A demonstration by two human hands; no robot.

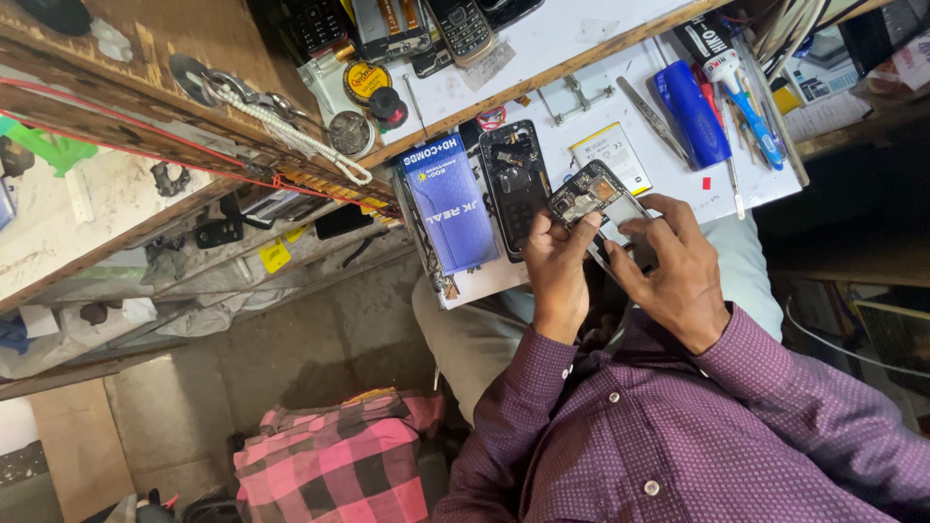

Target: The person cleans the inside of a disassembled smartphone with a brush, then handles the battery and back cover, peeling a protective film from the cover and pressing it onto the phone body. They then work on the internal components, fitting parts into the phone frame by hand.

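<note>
Opened phone (591,199), circuit board exposed

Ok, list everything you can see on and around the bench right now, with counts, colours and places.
opened phone: one, dark, held in both hands over the bench edge
phone shell: one, black, flat on bench beside the blue box
blue box: one, blue, bench edge
battery: one, white and yellow, on bench
tweezers: one, metal, on bench
blue case: one, blue, far side of bench
keypad phone: one, dark, upper shelf
checked cloth: one, pink and black, floor
left hand: grips opened phone
right hand: grips opened phone
</note>
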